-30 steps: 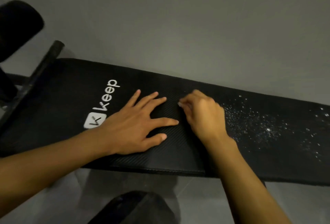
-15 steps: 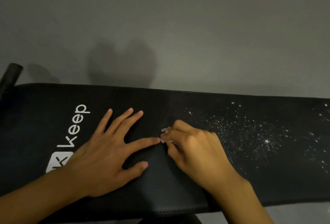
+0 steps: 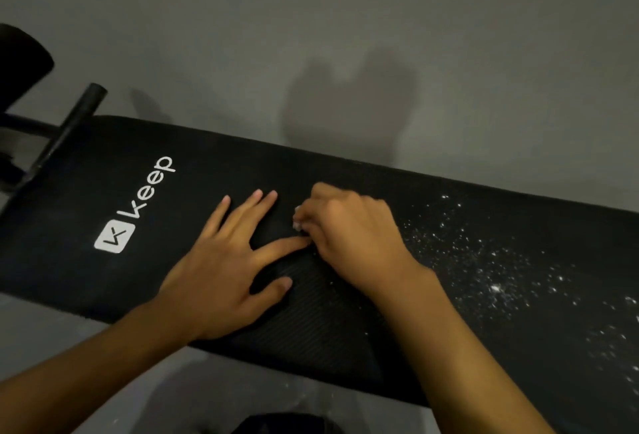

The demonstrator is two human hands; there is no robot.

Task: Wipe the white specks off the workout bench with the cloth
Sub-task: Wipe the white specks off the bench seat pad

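The black workout bench (image 3: 103,164) with a white "Keep" logo runs across the view from left to lower right. White specks (image 3: 484,271) dust its right half. My left hand (image 3: 224,264) lies flat on the pad, fingers spread, its forefinger tip touching my right hand. My right hand (image 3: 345,236) is curled over a small white cloth (image 3: 297,219), pressing it on the pad; only a sliver of the cloth shows past the fingers.
A grey wall rises behind the bench. A black bar (image 3: 69,129) and a padded roller (image 3: 20,64) stick out at the left end. Grey floor (image 3: 41,330) shows below, with a dark object (image 3: 283,425) at the bottom edge.
The view has tilted and shifted, bringing the bar and roller back into sight. My right hand has moved slightly up the pad with the cloth; my left hand stays flat beside it.
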